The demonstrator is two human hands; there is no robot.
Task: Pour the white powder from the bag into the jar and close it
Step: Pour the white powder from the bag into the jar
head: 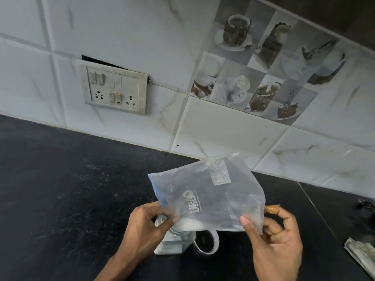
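Here the clear plastic bag [207,191] hangs above the dark counter [60,199], pinched along its lower edge by both hands. The left hand [142,228] grips the left corner and the right hand [278,240] the right corner, thumb in front. A small heap of white powder [189,224] sits in the bag's lowest corner, right over the mouth of the jar [172,242]. The jar stands on the counter with powder in its bottom. A round lid [207,242] lies just beside it.
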